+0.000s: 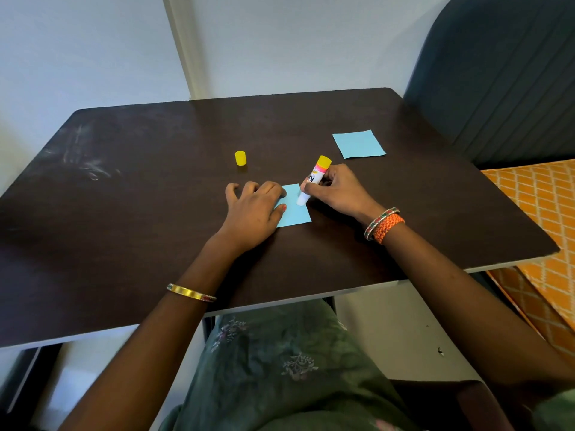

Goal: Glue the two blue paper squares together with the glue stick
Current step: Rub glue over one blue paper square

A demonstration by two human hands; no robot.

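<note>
One blue paper square (295, 213) lies flat near the middle of the dark table (140, 213). My left hand (253, 209) rests on its left part, fingers spread, pinning it down. My right hand (337, 191) grips the uncapped glue stick (313, 180), tilted with its yellow base up and its white tip touching the square's upper right area. The second blue paper square (358, 144) lies flat further back on the right, apart from both hands. The yellow cap (240, 158) stands upright behind my left hand.
A dark padded chair back (504, 76) stands beyond the table's right rear corner. An orange patterned cloth (541, 219) lies beside the right edge. The wall is close behind the table. My lap shows below the front edge.
</note>
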